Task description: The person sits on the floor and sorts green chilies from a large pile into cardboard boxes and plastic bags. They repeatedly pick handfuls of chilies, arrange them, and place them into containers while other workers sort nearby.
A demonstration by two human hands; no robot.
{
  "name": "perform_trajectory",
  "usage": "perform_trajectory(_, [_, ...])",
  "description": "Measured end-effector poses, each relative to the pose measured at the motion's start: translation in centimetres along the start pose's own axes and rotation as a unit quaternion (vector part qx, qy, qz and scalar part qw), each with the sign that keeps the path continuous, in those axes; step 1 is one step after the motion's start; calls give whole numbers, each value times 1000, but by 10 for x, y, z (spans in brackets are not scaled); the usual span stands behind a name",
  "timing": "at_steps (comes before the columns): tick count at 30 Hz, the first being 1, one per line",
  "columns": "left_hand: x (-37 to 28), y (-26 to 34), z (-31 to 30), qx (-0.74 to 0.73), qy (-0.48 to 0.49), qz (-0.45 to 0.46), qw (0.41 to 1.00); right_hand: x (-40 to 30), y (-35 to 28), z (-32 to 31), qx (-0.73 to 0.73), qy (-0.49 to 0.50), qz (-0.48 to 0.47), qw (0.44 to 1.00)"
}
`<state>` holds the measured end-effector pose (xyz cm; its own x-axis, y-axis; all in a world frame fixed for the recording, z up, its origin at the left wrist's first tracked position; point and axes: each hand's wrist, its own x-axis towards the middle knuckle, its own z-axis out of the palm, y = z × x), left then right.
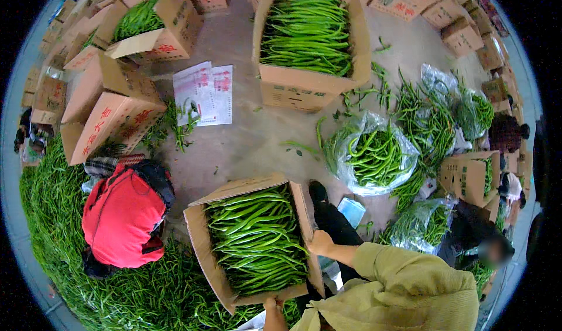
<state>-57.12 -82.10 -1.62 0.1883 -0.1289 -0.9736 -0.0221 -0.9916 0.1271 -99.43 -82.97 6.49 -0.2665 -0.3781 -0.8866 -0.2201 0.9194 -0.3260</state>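
An open cardboard box (311, 247) stands before me, with long green peppers (257, 239) lying side by side in it. My right hand (322, 243) grips the box's right side at its top edge. At the near side, my left hand (273, 304) holds the lower rim, partly hidden by the flap. A second open box (303, 87) at the top centre holds rows of the same peppers (307, 32). To the right, a clear plastic bag (406, 155) is filled with loose green peppers (377, 157).
A person in a red jacket (125, 219) bends at the left beside a large heap of peppers (52, 225). Another person in dark clothing (461, 230) is at the right. Printed sheets (221, 96) and loose peppers (421, 120) lie on the floor. A tilted carton (114, 120) stands upper left.
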Motion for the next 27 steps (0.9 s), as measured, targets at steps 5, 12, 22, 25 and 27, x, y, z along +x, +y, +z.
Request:
perform_trajectory(5, [-43, 28, 40, -63, 48, -31, 996, 9, 34, -14, 59, 61, -72, 994])
perform_trajectory(12, [-2, 36, 66, 106, -28, -93, 990, 54, 11, -80, 81, 134, -164, 974])
perform_trajectory(22, [-64, 69, 227, -111, -43, -14, 993, 100, -83, -196, -27, 199, -217, 955])
perform_trajectory(25, [-97, 69, 240, -103, -14, -35, 994, 103, -65, -192, -65, 165, -160, 971])
perform_trajectory(27, [-111, 76, 226, -34, -142, -87, 985, 102, -47, -186, -75, 127, -141, 979])
